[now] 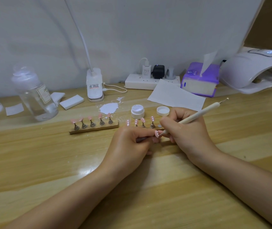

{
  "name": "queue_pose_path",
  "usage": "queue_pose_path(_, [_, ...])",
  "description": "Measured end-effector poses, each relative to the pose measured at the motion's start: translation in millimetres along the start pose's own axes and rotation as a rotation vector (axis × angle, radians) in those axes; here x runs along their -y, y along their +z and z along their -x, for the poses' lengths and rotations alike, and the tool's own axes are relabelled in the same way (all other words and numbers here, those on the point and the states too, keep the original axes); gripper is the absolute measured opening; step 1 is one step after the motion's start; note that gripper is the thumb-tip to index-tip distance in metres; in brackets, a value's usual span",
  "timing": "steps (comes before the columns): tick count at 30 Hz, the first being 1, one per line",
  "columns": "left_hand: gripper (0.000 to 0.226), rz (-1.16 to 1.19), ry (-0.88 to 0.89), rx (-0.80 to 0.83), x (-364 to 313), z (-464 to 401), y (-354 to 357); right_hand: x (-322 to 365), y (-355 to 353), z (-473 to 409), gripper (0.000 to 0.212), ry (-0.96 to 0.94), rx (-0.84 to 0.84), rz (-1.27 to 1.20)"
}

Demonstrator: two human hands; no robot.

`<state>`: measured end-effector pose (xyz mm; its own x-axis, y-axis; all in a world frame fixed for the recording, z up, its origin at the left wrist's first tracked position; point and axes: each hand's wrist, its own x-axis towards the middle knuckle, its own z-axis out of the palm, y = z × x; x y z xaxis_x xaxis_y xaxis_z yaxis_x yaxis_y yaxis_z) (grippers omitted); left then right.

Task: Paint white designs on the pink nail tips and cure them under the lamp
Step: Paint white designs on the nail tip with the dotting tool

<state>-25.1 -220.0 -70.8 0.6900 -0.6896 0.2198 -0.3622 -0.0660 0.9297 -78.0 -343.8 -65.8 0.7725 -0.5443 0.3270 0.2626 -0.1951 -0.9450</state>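
Our left hand (130,142) pinches a pink nail tip (157,134) on its stand, fingers curled. Our right hand (184,129), just beside, grips the dotting pen (196,115), whose tip touches the nail.

Our left hand (132,142) pinches a pink nail tip (157,134) on its stand. Our right hand (186,131) grips the dotting tool (198,115), whose lower end touches that tip. Just beyond both hands, four dotted tips (140,121) stand upright. Beyond these sit the open white jar (137,111) and its lid (163,111). Far right of the right hand stands the curing lamp (254,70) on the desk (49,162).
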Motion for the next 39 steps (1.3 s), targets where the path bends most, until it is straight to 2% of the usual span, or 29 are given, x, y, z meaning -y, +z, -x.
queue_pose_path(6, [0.053, 0.0, -0.001, -0.003, -0.6, 0.0, 0.1, 1.1, 0.8, 0.2, 0.028, -0.006, 0.001, 0.031])
queue_pose_path(10, [0.053, 0.0, -0.005, -0.005, -1.3, 0.6, 0.1, 0.1, 0.5, -0.2, 0.043, 0.002, -0.005, 0.003])
queue_pose_path(12, [0.051, 0.005, -0.008, -0.006, -1.0, 0.7, 0.1, -1.3, 0.1, -0.6, 0.043, -0.004, -0.012, 0.012])
queue_pose_path(16, [0.047, 0.005, -0.007, -0.004, -1.0, 0.9, 0.3, -0.3, 0.6, 0.6, 0.031, -0.019, 0.002, 0.03])
queue_pose_path(18, [0.052, 0.012, -0.01, -0.007, -1.4, 0.5, 0.5, 0.3, 0.9, 0.4, 0.027, -0.009, -0.002, 0.032])
queue_pose_path(23, [0.049, -0.006, -0.005, -0.003, -1.1, 0.6, 0.3, 0.8, 0.7, 0.4, 0.028, -0.003, 0.012, 0.009])
queue_pose_path(29, [0.043, 0.005, -0.006, -0.003, -2.1, 1.2, 0.2, -0.5, -0.2, 0.9, 0.04, -0.003, 0.006, -0.005])
queue_pose_path(35, [0.036, 0.028, -0.031, -0.007, -1.0, 0.6, 0.1, 3.1, 0.7, -1.1, 0.046, 0.047, -0.085, -0.149])
queue_pose_path(39, [0.037, 0.051, -0.037, 0.002, -0.7, 0.2, -0.1, 7.7, 1.5, -1.5, 0.039, 0.096, -0.077, -0.284])
